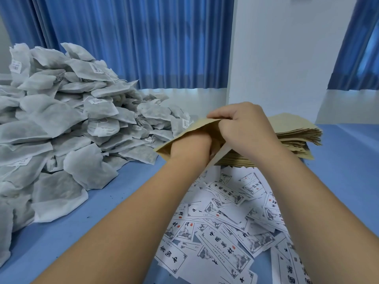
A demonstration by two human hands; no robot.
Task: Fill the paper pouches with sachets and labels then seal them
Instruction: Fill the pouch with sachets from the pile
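Observation:
A tan paper pouch (196,125) is held up above the table, its mouth toward me. My left hand (189,147) is pushed inside the mouth, fingers hidden, so I cannot see what it holds. My right hand (244,128) pinches the pouch's upper edge and holds the mouth apart. A white strip, likely a label (220,154), slants between the two hands at the opening. A big heap of white sachets (61,124) fills the left side. Printed white labels (227,228) lie scattered under my forearms.
A stack of flat tan pouches (297,138) lies behind my right hand. The blue table (71,232) runs to a white wall (276,58) and blue curtains (133,37) at the back.

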